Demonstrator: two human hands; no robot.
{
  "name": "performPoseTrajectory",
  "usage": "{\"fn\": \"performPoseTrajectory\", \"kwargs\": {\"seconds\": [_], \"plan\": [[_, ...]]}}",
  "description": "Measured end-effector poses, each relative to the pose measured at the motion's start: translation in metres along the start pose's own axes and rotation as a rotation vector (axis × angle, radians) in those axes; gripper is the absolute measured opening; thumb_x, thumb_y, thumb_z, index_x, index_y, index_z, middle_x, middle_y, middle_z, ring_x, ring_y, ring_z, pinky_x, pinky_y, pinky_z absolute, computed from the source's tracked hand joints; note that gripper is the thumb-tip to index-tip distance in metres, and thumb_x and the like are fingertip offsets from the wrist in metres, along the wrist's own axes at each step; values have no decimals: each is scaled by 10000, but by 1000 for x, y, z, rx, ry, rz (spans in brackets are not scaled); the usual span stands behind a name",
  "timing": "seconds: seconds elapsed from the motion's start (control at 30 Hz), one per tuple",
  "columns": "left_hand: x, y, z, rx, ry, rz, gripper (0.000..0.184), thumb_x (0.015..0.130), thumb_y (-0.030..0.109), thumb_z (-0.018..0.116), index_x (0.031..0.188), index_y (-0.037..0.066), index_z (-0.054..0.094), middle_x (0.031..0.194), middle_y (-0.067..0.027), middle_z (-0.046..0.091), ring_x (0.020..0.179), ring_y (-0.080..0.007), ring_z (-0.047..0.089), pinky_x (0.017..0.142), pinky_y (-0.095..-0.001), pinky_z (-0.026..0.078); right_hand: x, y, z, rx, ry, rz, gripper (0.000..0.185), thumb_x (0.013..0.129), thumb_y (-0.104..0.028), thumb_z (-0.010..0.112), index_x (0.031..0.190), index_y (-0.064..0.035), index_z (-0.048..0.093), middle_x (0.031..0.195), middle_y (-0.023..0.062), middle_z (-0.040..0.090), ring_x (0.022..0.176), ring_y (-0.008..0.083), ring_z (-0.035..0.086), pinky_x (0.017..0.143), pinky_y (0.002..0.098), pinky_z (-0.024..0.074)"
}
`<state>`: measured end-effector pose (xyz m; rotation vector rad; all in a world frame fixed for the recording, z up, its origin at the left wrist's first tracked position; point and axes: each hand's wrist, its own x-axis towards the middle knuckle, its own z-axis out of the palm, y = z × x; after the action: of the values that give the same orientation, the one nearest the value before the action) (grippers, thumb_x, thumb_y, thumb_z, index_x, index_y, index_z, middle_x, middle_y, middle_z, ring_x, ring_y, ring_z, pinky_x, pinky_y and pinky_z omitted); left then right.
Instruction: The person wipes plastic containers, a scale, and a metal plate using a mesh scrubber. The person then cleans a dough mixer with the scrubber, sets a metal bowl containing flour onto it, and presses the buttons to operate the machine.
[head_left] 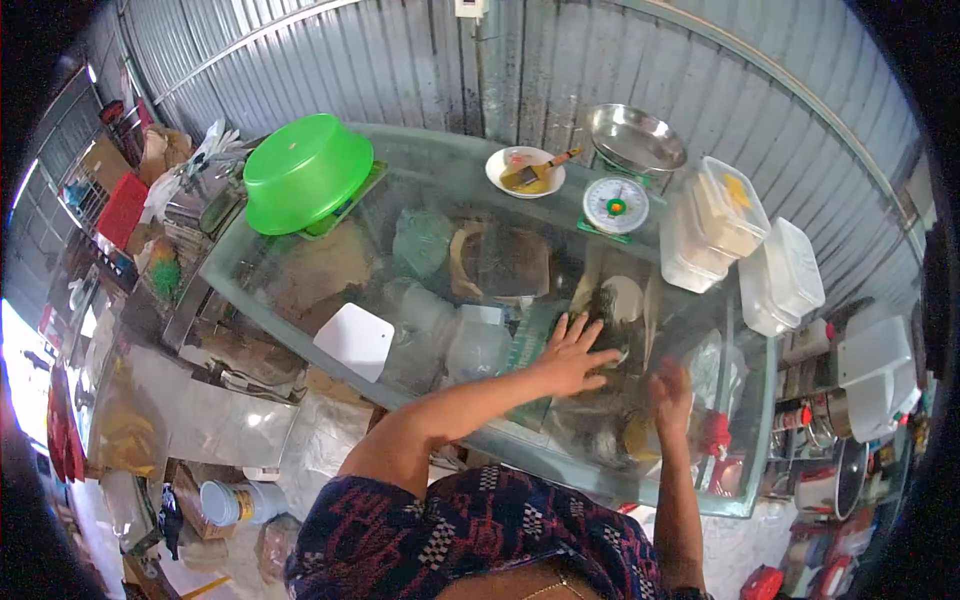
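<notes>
My left hand point(575, 360) reaches over the middle of the glass-topped table point(420, 345), its fingers spread and palm down, seemingly flat on the glass. A pale round, flat patch point(622, 298) shows just beyond its fingertips; whether it lies on the glass or beneath it I cannot tell. To the right, my right hand point(670, 395) is raised over the table with its side toward me. Its fingers are blurred, so I cannot make out how they are held. Nothing shows in either hand.
A green basin point(308, 172) sits upside down at the far left. Along the back are a white bowl point(525, 172) with a brush point(540, 172), a dial scale point(615, 207) with a metal pan point(637, 140), and plastic containers point(712, 225). A white cutting board point(355, 340) lies at the left edge.
</notes>
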<state>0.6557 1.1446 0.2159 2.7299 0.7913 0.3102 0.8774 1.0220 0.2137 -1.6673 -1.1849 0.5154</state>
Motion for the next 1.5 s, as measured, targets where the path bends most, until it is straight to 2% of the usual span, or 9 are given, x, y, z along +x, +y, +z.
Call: {"fn": "performPoseTrajectory", "kwargs": {"seconds": [0.1,0.3,0.57,0.77,1.13,1.2,1.33,1.37,1.5], "plan": [[32,-67,-8,141,101,-53,536,857,514,482,1348,310,416,1455,-209,227,1350,-445,143,1061,-626,87,-39,5,-7,-442,-8,-264,436,761,-112,663,1171,-34,537,1232,184,478,1120,334,475,937,415,387],[17,-216,-81,235,241,-467,456,862,511,440,1251,289,526,1374,-188,396,1277,-406,341,1026,-609,219,-71,-22,11,-754,-65,-127,480,808,-245,606,1248,-92,490,1372,183,369,1318,369,279,1069,531,187],[-57,-314,-109,255,117,-875,523,917,561,333,1401,367,295,1504,-125,176,1371,-411,111,1053,-629,92,-70,-29,7,-677,-38,-115,466,835,-306,577,1243,-98,491,1363,171,387,1302,358,306,1060,540,194],[-68,-256,-100,291,29,-960,589,909,597,312,1434,340,234,1518,-138,112,1379,-412,72,1071,-600,85,-72,-22,4,-664,-35,-136,485,840,-342,568,1255,-102,491,1362,167,390,1297,352,317,1052,541,210],[-56,44,3,93,-112,-358,676,881,610,353,1444,258,230,1486,-229,157,1371,-451,52,1052,-623,-10,-100,-37,-6,-375,80,-350,703,778,-453,645,1327,-76,418,1369,230,355,1258,383,356,1029,494,275],[-49,86,28,-229,-43,-261,673,896,598,332,1454,244,204,1470,-221,208,1378,-423,81,1054,-619,-3,-115,-49,-7,-384,48,-461,748,768,-486,648,1339,-72,399,1362,236,359,1263,400,346,1030,515,278],[-49,144,42,-1526,-31,-226,598,972,475,283,1473,185,135,1507,-153,154,1378,-261,197,1109,-408,149,-135,-39,-19,-155,-52,-494,770,760,-490,650,1353,-79,380,1331,225,397,1204,387,408,996,505,315],[-54,146,45,-1674,-61,-245,607,966,433,367,1473,188,140,1491,-157,195,1359,-249,243,1092,-355,211,-141,-39,-38,-391,-115,-469,731,763,-466,648,1335,-82,402,1304,206,428,1163,375,435,965,494,336],[-90,153,6,-1521,35,-368,558,909,250,572,1396,97,345,1387,-156,392,1266,-213,392,1016,-317,343,-135,-18,-65,-766,-134,-366,564,768,-373,640,1238,-93,499,1231,149,502,1094,334,469,897,468,366]]}}
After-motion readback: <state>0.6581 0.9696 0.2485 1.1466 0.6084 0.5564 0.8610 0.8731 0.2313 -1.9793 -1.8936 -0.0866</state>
